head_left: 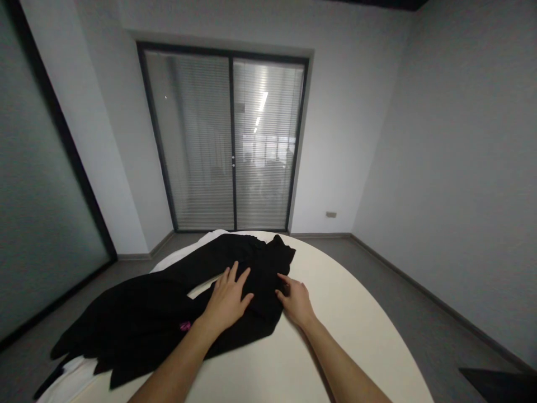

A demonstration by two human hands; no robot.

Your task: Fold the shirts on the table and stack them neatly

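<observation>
Dark-framed glazing (234, 140) straight ahead of me.
From my end I see horizontal blinds (197, 140) across both its panes, and bright strips of light (263, 101) in the right one. I make out a small fitting (331, 214) low on the pale wall (339, 140), a greenish dark-edged panel (37, 196) at left, grey floor (415, 330), and at lower right a dark shape (503, 386) I can't identify.

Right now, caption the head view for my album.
Left hand over black garment, right hand at its edge, pale table beneath.
</observation>
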